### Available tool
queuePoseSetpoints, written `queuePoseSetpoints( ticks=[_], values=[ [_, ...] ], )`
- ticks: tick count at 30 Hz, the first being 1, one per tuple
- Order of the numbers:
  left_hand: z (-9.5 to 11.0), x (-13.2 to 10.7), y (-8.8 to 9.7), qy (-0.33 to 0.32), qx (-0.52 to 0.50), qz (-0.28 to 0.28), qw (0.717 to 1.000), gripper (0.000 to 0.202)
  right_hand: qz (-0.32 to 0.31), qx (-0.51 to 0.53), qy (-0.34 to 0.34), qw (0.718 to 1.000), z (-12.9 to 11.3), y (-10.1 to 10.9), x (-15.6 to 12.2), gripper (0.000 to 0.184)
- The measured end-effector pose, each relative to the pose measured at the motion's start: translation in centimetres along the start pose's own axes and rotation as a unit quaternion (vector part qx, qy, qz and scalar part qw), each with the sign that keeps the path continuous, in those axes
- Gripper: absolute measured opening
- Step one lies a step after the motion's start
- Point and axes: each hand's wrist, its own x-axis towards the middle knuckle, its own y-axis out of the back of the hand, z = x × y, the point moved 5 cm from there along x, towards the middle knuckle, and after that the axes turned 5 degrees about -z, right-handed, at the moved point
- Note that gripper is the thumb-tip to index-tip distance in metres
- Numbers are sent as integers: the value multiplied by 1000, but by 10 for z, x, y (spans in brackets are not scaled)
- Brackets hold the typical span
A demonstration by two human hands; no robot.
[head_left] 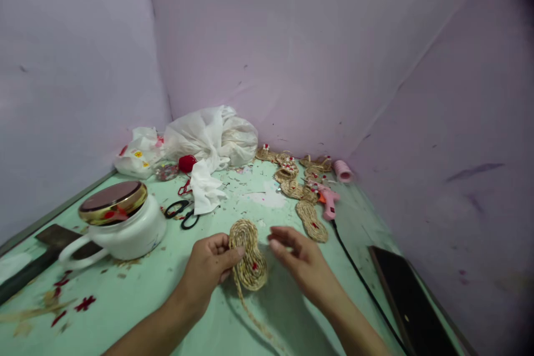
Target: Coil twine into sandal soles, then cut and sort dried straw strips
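Note:
My left hand (212,264) pinches the left edge of a coiled straw-rope sole (249,247), shaped like a figure eight, above the table. A small red mark (255,266) shows on its lower lobe. From the sole's lower left a loose tail of the rope (254,320) trails down toward the bottom edge of the view. Just to the right of the sole is my right hand (300,258), apart from it, fingers loosely bent and thumb separated, with nothing visible in the grasp. Behind it lies a similar sole (311,222) beside a pink glue gun (329,202).
Several small straw-rope slippers (287,169) line the back, near a pink roll (342,171). Black-handled scissors (183,214), white tissue (204,189), a plastic bag (212,136), a lidded white mug (129,233) and a hammer (52,247) stand left. A black cord (362,278) and dark slab (411,300) lie right.

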Motion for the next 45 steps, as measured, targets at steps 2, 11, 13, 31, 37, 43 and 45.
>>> queuePoseSetpoints(
  ticks=[2, 11, 13, 31, 37, 43, 45],
  values=[
    [0, 2, -3, 3, 0, -17, 1000, 32, -116, 161, -29, 980, 0, -34, -5, 44],
    [-6, 3, -10, 7, 95, -51, 994, 43, 8, 385, -74, 920, 16, -12, -2, 33],
    [-6, 1, -13, 1, 126, -42, 991, 38, 57, 407, -79, 908, 18, -4, -2, 31],
    [6, -9, 6, 28, 117, -43, 992, 16, -15, 182, -206, 961, 19, 6, -20, 23],
    [-4, 1, 10, 62, 100, -65, 991, 18, 41, 35, -188, 981, 19, 31, -16, 26],
    [-4, 0, 8, 74, 105, -58, 990, 13, 103, 103, -56, 988, 28, 30, -2, 65],
    [-4, 0, 8, 66, 87, -58, 992, 12, 122, 110, 24, 986, 27, 31, 1, 69]
  ],
)
